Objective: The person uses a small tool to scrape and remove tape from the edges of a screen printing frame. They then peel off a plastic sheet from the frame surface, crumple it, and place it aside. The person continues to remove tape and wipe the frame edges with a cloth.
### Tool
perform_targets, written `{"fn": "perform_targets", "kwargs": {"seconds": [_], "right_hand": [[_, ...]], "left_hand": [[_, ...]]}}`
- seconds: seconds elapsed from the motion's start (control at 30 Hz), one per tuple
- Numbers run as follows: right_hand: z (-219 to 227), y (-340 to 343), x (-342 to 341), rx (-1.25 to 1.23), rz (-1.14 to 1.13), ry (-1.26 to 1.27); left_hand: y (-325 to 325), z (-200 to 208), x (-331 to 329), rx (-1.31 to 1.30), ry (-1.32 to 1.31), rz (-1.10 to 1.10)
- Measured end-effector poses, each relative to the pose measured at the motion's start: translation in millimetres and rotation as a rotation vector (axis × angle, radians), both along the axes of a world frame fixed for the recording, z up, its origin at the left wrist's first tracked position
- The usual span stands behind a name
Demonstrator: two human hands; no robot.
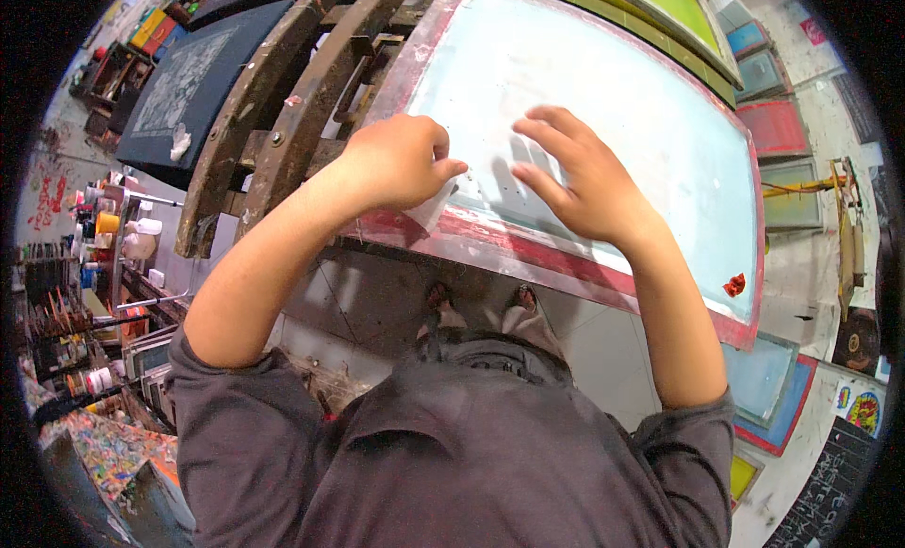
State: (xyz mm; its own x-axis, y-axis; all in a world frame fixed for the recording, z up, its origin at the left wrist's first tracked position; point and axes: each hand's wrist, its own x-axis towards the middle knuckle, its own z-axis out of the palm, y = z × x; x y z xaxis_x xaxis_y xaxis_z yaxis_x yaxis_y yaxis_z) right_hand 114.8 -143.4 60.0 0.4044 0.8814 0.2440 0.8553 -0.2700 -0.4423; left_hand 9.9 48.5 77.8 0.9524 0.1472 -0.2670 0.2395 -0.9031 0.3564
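Observation:
A large silk-screen frame lies before me, with a pale blue-white mesh (603, 86) and a red-stained border (528, 251). At its near left corner my left hand (401, 161) is closed, thumb and fingers curled together. From under it hangs a pale, thin strip (431, 211), which looks like tape or paper; its upper part is hidden by the hand. To the right, my right hand (584, 175) is over the mesh with fingers apart, holding nothing visible. Whether its fingertips touch the mesh I cannot tell. A small red scrap (734, 285) sits near the right border.
Rusty metal rails (297, 124) run along the screen's left side, with a dark printed panel (203, 76) beyond them. A yellow-green screen (669, 6) lies at the far edge. More framed screens (778, 128) lean at the right. Paint bottles (141, 227) crowd the left.

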Motion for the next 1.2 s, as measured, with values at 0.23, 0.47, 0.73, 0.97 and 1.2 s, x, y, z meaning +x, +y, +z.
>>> {"fn": "perform_targets", "kwargs": {"seconds": [0.23,0.47,0.73,0.97,1.2], "right_hand": [[-36.4,48.0,36.1,-0.163,-0.047,-0.247],[-49.0,69.5,49.3,-0.154,-0.006,-0.238],[-43.5,93.4,69.6,-0.161,-0.015,-0.173],[-38.9,119.1,79.9,-0.425,-0.099,-0.318],[-62.0,117.7,74.4,-0.315,-0.095,-0.312]], "left_hand": [[2.5,-6.3,16.2,0.022,0.013,0.035],[4.8,-4.1,19.3,-0.049,0.185,0.047],[7.6,-8.2,18.3,-0.155,0.165,0.082],[7.9,-14.2,21.5,-0.195,0.139,0.029],[18.4,-35.9,15.7,-0.303,0.108,-0.053]]}}
